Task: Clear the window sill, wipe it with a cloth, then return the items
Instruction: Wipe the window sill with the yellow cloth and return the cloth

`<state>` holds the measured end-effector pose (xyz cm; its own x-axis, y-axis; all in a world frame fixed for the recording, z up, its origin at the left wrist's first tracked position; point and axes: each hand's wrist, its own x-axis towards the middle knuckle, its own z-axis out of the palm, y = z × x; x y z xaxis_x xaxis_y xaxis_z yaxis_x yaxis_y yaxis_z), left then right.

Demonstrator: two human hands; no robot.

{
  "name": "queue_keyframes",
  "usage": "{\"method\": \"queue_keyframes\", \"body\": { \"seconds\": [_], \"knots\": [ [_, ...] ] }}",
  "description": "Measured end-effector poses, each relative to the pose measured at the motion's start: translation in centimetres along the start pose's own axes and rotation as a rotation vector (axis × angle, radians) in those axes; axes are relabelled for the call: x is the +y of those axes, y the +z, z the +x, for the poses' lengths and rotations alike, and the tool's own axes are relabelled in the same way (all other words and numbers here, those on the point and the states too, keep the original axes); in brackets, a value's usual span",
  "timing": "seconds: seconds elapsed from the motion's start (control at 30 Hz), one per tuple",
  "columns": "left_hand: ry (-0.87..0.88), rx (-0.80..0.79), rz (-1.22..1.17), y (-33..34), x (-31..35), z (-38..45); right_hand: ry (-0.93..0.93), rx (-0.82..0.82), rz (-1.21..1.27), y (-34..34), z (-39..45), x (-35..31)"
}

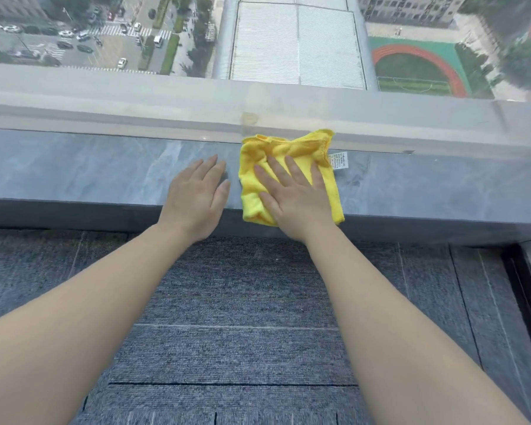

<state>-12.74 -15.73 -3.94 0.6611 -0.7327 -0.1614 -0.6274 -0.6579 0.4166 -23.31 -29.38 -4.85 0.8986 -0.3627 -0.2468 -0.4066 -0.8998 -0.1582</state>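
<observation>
Two hands on the window sill [89, 170], both palm-down with fingers spread flat, neither gripping anything.

Right hand [295, 199] presses flat on the yellow cloth [292, 145], fingers splayed toward the glass. No pinch or fold in the hand, just pressing down. Left hand [196, 197] lies wide and flat on bare sill just beside the cloth's left edge; fingertips near the cloth, touching or not I can't tell.

Cloth is crumpled, roughly square, sitting about mid-sill. Its far edge is bunched up against the window frame [135, 108], its near edge hangs slightly over the sill's front lip. A small white care tag [338, 160] sticks out at the cloth's right side, lying on the sill; print too small to read.

Sill is grey marbled stone, glossy. The visible stretch carries nothing besides the cloth and the hands. There's a faint darker patch right of the tag, possibly damp, hard to say through the glare.

Below the sill: grey carpet tiles [242, 317]. Both forearms are bare, reaching in from the bottom corners of the view. Through the glass: street with cars at upper left, a flat white roof centre, a sports field with red track upper right.
</observation>
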Motion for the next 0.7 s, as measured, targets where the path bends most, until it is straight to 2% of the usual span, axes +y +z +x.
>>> {"method": "queue_keyframes", "body": {
  "seconds": [0.27, 0.53, 0.6, 0.7],
  "knots": [
    [0.104, -0.073, 0.022, 2.4, 4.8, 2.1, 0.383, 0.034, 0.051, -0.5, -2.7, 6.9],
    [0.135, -0.081, 0.017, 2.5, 5.3, 2.5, 0.919, 0.079, 0.269, -1.4, 0.2, 6.5],
    [0.134, -0.082, 0.013, 2.7, 5.3, 2.5, 0.931, 0.067, 0.291, -1.6, 1.3, 5.6],
    [0.129, -0.054, 0.010, 2.9, 5.5, 2.6, 0.731, 0.086, 0.200, -1.0, 0.8, 5.0]
  ]
}}
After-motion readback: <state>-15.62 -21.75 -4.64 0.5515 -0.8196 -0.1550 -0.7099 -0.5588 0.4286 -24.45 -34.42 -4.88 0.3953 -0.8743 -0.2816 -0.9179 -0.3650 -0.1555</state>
